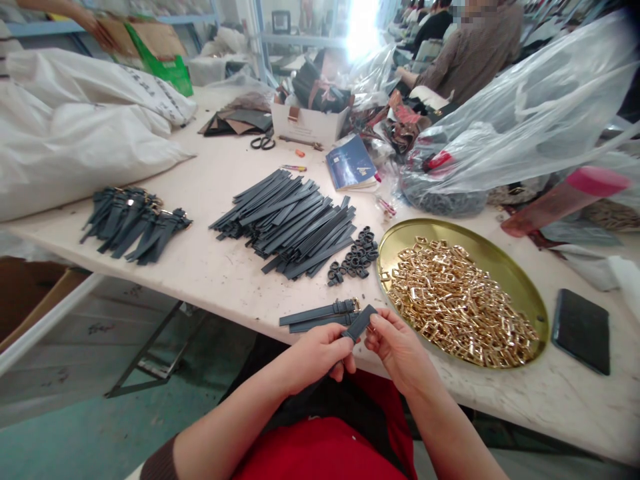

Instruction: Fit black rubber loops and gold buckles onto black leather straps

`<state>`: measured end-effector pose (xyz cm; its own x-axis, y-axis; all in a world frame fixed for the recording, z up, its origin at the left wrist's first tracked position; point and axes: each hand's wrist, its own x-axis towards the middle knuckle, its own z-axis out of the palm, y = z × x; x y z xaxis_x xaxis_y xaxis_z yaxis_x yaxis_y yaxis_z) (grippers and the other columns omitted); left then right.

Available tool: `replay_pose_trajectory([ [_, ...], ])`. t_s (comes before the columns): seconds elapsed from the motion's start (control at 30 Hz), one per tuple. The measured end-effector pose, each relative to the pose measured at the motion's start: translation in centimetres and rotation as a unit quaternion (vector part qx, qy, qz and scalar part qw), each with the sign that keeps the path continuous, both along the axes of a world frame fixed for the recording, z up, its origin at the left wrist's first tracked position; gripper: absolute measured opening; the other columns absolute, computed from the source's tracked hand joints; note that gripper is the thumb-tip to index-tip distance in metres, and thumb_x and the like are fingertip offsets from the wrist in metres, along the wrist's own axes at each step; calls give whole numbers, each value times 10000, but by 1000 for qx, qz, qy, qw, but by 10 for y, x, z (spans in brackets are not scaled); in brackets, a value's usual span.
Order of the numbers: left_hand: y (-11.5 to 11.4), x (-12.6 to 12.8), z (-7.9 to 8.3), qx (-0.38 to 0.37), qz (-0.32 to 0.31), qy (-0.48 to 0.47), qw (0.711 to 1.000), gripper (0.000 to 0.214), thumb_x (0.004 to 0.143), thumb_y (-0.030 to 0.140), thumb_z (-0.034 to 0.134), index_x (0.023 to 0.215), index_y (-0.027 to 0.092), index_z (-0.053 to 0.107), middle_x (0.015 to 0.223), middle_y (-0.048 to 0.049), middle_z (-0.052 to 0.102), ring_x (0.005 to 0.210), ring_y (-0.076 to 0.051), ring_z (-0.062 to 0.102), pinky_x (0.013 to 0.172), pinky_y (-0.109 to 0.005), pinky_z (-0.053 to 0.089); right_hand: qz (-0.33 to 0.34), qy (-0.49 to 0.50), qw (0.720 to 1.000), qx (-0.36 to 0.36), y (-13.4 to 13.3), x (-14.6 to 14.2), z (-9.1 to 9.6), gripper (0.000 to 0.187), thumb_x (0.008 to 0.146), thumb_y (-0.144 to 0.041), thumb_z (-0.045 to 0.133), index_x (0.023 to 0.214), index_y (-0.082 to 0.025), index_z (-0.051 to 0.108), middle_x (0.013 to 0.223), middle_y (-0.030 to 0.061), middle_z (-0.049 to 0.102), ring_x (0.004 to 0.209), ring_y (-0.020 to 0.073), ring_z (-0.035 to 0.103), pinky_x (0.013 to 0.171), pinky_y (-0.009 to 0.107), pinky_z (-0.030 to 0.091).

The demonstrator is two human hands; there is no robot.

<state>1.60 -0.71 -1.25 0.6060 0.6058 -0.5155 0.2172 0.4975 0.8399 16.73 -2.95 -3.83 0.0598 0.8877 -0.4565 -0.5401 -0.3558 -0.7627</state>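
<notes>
My left hand (pixel 320 357) is closed round the lower end of a dark grey strap (pixel 361 322), just off the table's near edge. My right hand (pixel 395 347) pinches the same strap's upper end with thumb and fingers. Two straps fitted with buckles (pixel 320 315) lie on the table right in front of my hands. Beyond them is a big pile of plain dark straps (pixel 295 223) and a small heap of black loops (pixel 354 257). A gold round tray (pixel 525 283) full of gold buckles (pixel 460 303) sits to the right.
A bunch of finished straps (pixel 135 223) lies at the left. A black phone (pixel 583 330) lies right of the tray. White sacks (pixel 75 133), a clear plastic bag (pixel 520 127), a blue booklet (pixel 350 163), scissors (pixel 263 141), a white box (pixel 309 123) and a pink bottle (pixel 565 200) crowd the back. Other people sit beyond.
</notes>
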Motion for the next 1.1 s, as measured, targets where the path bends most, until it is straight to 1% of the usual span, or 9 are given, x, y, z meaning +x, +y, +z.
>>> replay_pose_trajectory([
  [0.23, -3, -2, -3, 141, -28, 101, 984, 188, 753, 240, 367, 831, 166, 522, 622, 28, 584, 461, -86, 480, 449, -190, 362, -5, -6, 1000, -5, 0, -1, -4, 207, 637, -309, 714, 698, -175, 568, 519, -64, 508, 442, 48, 435, 449, 165, 380],
  [0.63, -4, -2, -6, 179, -46, 129, 974, 231, 770, 201, 328, 848, 156, 541, 617, 21, 583, 466, -95, 481, 452, -193, 374, 1, -20, 1000, 3, 1, -1, -4, 208, 638, -321, 710, 694, -176, 571, 523, -64, 504, 448, 50, 433, 451, 170, 382],
  [0.7, -4, -2, -5, 242, -45, 144, 959, 266, 792, 194, 334, 917, 160, 566, 696, -2, 604, 572, -116, 533, 546, -213, 424, -9, -18, 1000, 5, 0, -1, -4, 212, 641, -324, 712, 705, -175, 574, 553, -59, 515, 467, 51, 442, 463, 171, 393],
  [0.73, -5, -1, -4, 291, -38, 161, 942, 287, 802, 192, 345, 977, 164, 570, 766, -20, 613, 662, -134, 555, 622, -234, 443, -17, -17, 1000, 6, 0, -1, -4, 216, 643, -325, 713, 718, -176, 576, 580, -54, 529, 484, 52, 453, 476, 173, 405],
  [0.8, -5, -1, -4, 396, -22, 215, 892, 337, 820, 193, 372, 1112, 176, 540, 894, -57, 596, 827, -176, 545, 755, -292, 438, -26, -10, 1000, 15, -2, -2, -3, 232, 662, -354, 700, 762, -183, 581, 644, -40, 560, 536, 64, 485, 518, 187, 435],
  [0.87, -6, 0, -6, 465, -20, 272, 842, 376, 836, 201, 386, 1197, 178, 492, 923, -77, 567, 872, -201, 521, 783, -330, 434, -16, -4, 999, 33, -4, -4, -1, 249, 699, -403, 660, 801, -189, 586, 671, -29, 574, 580, 80, 507, 557, 208, 456],
  [0.9, -6, 1, -6, 482, -23, 292, 826, 385, 842, 205, 393, 1216, 177, 477, 912, -79, 558, 863, -204, 516, 773, -334, 440, -9, -6, 999, 42, -5, -5, 0, 250, 714, -414, 642, 814, -191, 589, 667, -29, 572, 588, 83, 510, 567, 211, 458],
  [0.97, -8, 1, -8, 496, -26, 306, 812, 391, 845, 218, 416, 1231, 175, 464, 909, -75, 546, 858, -202, 513, 767, -331, 448, 2, -22, 999, 50, -6, -7, 1, 225, 730, -399, 633, 807, -191, 594, 650, -36, 562, 580, 77, 502, 570, 201, 450],
  [1.1, -10, 0, -7, 482, -20, 296, 825, 403, 841, 269, 458, 1226, 150, 458, 936, -74, 547, 866, -196, 522, 774, -325, 459, 3, -37, 999, 37, -6, -9, 1, 182, 722, -359, 653, 746, -190, 590, 621, -52, 540, 541, 57, 479, 548, 174, 428],
])
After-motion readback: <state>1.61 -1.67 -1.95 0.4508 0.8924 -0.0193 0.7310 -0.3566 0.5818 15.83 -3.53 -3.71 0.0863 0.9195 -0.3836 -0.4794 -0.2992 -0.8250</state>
